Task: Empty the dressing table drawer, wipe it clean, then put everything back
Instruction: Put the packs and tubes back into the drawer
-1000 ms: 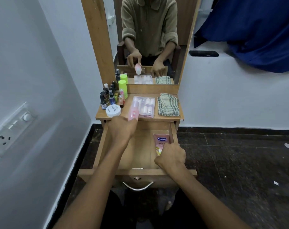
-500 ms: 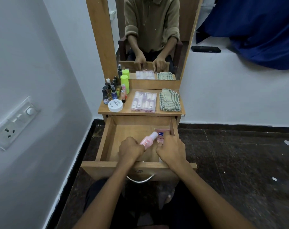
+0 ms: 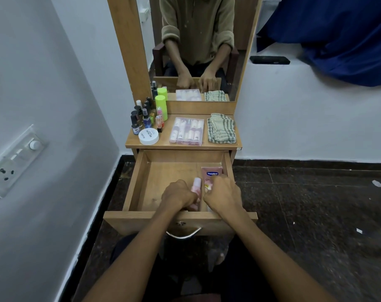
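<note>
Two hands in the open drawer (image 3: 141,184): left hand (image 3: 178,195) grips a pink bottle (image 3: 195,188); right hand (image 3: 223,194) curls on the Vaseline tube (image 3: 211,174).

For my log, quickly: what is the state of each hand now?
Left hand: closed around the pink bottle in the drawer.
Right hand: fingers curled on the Vaseline tube.

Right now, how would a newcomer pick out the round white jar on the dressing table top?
Start at the wooden dressing table top below the mirror and go to its left end, where small dark bottles cluster. The round white jar sits at their front, nearest the open drawer: the only low, flat, wide-lidded container there.
</note>
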